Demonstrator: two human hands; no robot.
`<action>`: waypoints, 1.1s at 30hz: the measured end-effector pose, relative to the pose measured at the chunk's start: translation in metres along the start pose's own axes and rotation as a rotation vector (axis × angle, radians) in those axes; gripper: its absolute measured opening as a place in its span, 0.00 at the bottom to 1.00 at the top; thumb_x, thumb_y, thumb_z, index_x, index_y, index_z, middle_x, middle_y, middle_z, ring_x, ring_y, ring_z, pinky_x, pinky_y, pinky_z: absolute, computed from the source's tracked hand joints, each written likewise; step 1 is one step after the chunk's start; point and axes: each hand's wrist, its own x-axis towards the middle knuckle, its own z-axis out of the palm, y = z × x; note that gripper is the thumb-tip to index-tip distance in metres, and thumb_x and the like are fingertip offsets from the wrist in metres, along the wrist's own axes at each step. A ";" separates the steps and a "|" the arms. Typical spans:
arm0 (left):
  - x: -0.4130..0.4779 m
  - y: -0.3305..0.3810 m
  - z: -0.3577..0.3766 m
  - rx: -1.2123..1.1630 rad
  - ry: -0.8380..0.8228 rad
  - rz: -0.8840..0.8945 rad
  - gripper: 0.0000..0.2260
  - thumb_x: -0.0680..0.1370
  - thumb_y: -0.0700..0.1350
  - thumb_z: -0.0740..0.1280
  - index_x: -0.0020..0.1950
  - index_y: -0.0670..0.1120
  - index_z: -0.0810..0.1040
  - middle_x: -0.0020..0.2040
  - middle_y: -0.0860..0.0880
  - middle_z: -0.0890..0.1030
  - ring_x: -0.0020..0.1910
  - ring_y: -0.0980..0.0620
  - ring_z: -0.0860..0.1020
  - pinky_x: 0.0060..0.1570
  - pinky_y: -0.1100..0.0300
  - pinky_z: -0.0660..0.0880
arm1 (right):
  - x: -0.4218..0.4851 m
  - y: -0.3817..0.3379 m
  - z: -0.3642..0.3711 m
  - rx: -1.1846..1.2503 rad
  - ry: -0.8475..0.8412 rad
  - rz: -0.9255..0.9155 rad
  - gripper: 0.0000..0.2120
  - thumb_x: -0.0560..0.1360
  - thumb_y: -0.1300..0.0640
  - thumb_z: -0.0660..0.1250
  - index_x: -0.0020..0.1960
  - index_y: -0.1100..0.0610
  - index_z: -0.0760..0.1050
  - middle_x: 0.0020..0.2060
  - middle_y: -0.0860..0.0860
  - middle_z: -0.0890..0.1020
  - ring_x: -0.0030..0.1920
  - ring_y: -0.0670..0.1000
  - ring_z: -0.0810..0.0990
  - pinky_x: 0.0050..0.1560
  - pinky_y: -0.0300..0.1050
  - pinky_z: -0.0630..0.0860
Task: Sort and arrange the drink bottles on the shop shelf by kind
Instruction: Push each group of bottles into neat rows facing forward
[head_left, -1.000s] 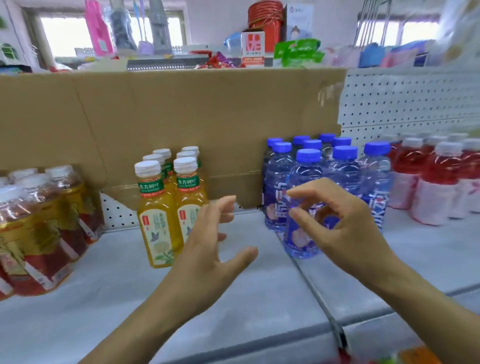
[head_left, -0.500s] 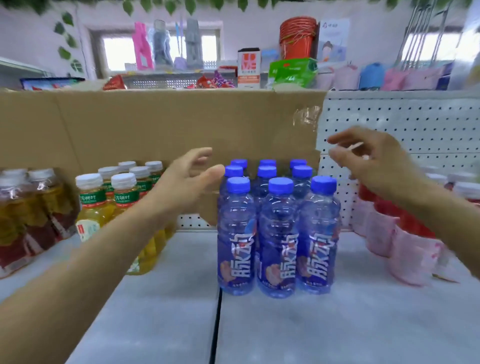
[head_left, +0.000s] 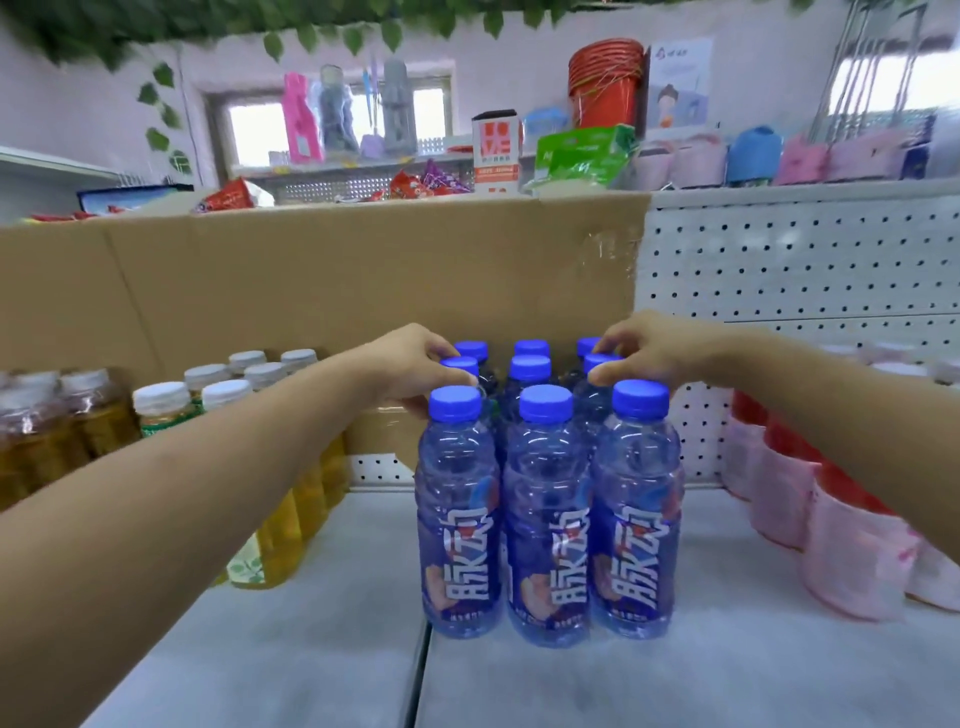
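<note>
Nine blue bottles (head_left: 545, 519) stand in a tight three-by-three block at the middle of the shelf (head_left: 623, 686), straddling the seam between two shelf boards. Only the near row shows in full; of the two rows behind, little more than caps and shoulders can be seen. The left hand (head_left: 410, 366) reaches in from the left, fingers curled over the left cap (head_left: 460, 364) of the middle row and pinching it. Its thumb tip is partly hidden behind the near-left bottle. The right hand (head_left: 660, 351) comes in from the right and pinches the right cap (head_left: 602, 361) of the same row between forefinger and thumb. Left of the block, the yellow bottles (head_left: 283, 535) are largely covered by the left forearm, and the amber bottles (head_left: 98, 421) beyond them are blurred and cut off at the frame edge. On the right, the red bottles (head_left: 852, 545) with pink labels are smeared, partly behind the right forearm, and too blurred to count. Cardboard (head_left: 363, 280) backs the left and middle of the shelf, with pegboard (head_left: 805, 260) to its right.
</note>
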 end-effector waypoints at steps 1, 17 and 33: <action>-0.001 0.000 0.000 -0.021 0.001 0.008 0.14 0.74 0.50 0.76 0.56 0.47 0.82 0.42 0.48 0.82 0.33 0.49 0.79 0.26 0.67 0.73 | 0.000 0.000 -0.001 -0.007 0.003 0.002 0.15 0.75 0.48 0.71 0.58 0.55 0.77 0.47 0.56 0.83 0.46 0.61 0.84 0.34 0.39 0.73; -0.123 -0.072 0.079 -0.467 -0.109 0.083 0.57 0.55 0.66 0.81 0.76 0.66 0.52 0.62 0.72 0.73 0.59 0.66 0.77 0.43 0.70 0.77 | -0.117 0.053 0.104 0.775 0.127 0.035 0.53 0.54 0.37 0.82 0.74 0.45 0.63 0.60 0.43 0.80 0.58 0.46 0.82 0.59 0.51 0.79; -0.103 -0.082 0.120 -0.555 -0.042 0.179 0.35 0.68 0.39 0.80 0.61 0.67 0.65 0.52 0.70 0.80 0.53 0.68 0.80 0.40 0.72 0.77 | -0.104 0.038 0.143 0.739 0.173 0.066 0.39 0.55 0.44 0.79 0.63 0.41 0.68 0.57 0.38 0.79 0.48 0.31 0.80 0.39 0.28 0.77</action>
